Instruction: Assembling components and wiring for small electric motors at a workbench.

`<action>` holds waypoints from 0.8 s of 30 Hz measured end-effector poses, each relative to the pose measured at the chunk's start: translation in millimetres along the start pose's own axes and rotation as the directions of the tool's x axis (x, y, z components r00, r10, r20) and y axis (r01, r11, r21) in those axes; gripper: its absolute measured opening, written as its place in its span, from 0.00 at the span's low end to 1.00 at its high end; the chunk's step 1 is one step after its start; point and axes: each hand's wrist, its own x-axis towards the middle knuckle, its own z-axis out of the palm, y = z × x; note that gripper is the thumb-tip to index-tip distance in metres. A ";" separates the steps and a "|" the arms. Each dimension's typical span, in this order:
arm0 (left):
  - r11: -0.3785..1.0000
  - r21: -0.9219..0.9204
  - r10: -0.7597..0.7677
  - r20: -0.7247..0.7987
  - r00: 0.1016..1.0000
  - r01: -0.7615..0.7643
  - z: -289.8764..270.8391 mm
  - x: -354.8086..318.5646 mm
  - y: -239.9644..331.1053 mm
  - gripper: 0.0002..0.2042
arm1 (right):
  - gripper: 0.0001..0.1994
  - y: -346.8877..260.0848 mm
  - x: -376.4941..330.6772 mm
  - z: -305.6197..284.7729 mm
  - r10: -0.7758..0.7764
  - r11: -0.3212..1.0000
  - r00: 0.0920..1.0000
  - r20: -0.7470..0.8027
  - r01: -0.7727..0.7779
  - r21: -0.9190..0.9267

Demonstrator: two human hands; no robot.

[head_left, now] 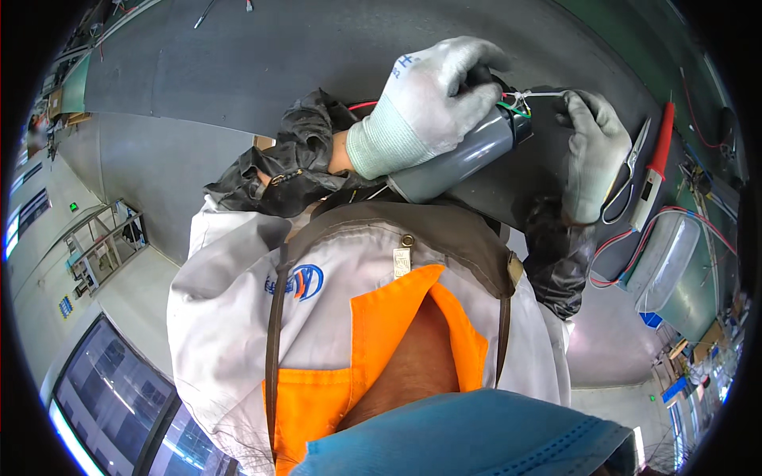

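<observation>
A smooth grey cylinder (460, 163) lies at a slant on the dark tabletop, close to my body. My left hand (432, 103), in a white-grey glove, is curled over it, thumb and fingers bent at its far right end. Green, red and white wires (520, 105) gather at that end. From the bundle a thin white cable tie (546, 94) runs to the right. My gloved right hand (594, 147) pinches the tie's tail between thumb and forefinger. The left fingers partly hide the cylinder's end, so what the fingertips touch is unclear.
Right of my right hand lie scissors (629, 170) and a long red-and-white tool (657, 163). Red and blue wires (641, 242) loop by a pale translucent tray (668, 262). A slim pen-like tool (204, 14) rests at the table's far left.
</observation>
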 end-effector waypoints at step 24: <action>0.406 0.378 0.502 0.668 0.549 -0.832 -28.3 30.5 4.3 0.07 | 0.12 -37.4 -21.1 -14.0 0.070 0.955 0.901 0.429 -0.185 0.231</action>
